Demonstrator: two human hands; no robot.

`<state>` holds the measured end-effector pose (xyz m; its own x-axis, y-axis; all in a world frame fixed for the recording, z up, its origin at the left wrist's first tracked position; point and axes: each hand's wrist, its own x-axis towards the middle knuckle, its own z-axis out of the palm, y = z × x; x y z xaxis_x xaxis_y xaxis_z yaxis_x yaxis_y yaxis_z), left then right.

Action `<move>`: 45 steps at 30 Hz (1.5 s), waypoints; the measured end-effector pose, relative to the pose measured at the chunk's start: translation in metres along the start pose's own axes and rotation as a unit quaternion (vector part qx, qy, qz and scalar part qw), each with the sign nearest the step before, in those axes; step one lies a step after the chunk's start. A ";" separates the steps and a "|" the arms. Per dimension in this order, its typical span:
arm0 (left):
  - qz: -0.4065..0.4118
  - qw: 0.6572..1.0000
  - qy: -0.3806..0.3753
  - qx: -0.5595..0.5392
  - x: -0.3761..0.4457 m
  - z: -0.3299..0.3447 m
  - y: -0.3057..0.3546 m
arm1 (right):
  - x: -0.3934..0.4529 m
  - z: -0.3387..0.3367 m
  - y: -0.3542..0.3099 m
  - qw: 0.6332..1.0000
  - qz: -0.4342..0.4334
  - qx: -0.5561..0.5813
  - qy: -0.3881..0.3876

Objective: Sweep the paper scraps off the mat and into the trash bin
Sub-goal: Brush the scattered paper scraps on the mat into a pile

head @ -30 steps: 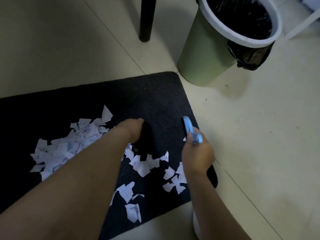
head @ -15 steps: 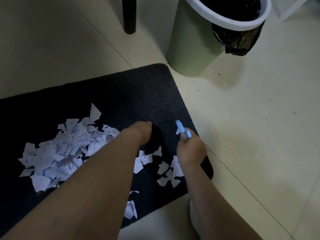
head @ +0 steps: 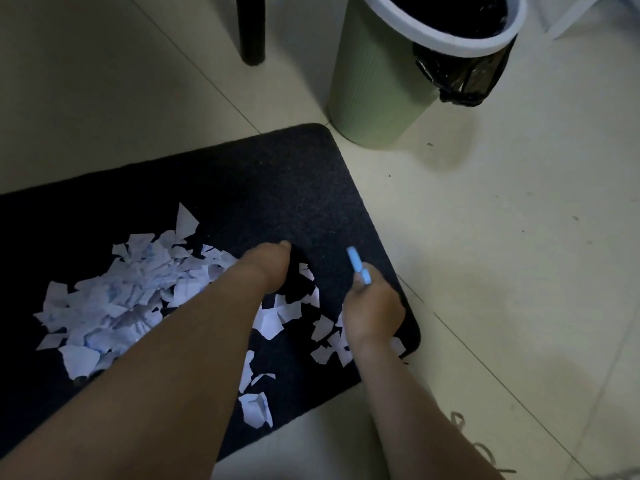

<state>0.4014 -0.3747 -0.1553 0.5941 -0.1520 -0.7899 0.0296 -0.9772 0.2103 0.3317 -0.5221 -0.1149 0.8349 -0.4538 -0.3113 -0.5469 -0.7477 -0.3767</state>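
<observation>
Gathering the paper scraps, we keep our left hand low on the mat, closed around something dark we cannot make out. Our right hand grips a blue handle, its long axis pointing up and away toward the trash bin. We should draw strokes toward the mat's near-right corner, beside that bin.
</observation>
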 end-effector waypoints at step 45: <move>-0.048 0.995 0.085 0.001 -0.047 0.042 -0.017 | -0.076 0.031 0.001 0.999 0.033 0.026 0.026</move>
<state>0.3391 -0.3567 -0.1460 0.7166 -0.0301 -0.6969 0.0918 -0.9863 0.1369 0.2658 -0.4737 -0.1185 0.7979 -0.5269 -0.2927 -0.6027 -0.6894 -0.4019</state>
